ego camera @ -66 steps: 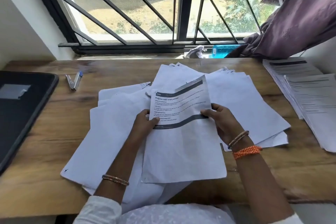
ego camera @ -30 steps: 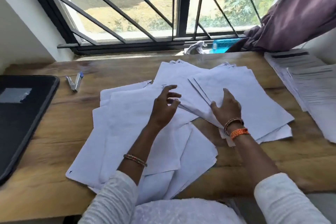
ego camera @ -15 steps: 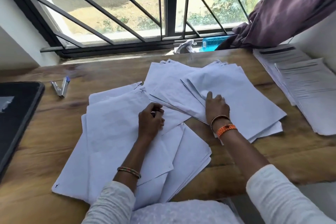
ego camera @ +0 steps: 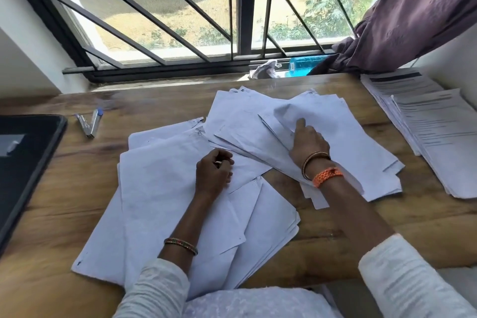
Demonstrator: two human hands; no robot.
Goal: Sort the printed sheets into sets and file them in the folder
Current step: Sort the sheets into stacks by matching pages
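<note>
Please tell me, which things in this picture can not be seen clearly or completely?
- Head view: the text on the printed stacks is too small to read.
- The loose sheets lie blank side up; their print is hidden.
- The black folder is cut off by the left edge.
- Right hand: fingertips are hidden under a lifted sheet.
</note>
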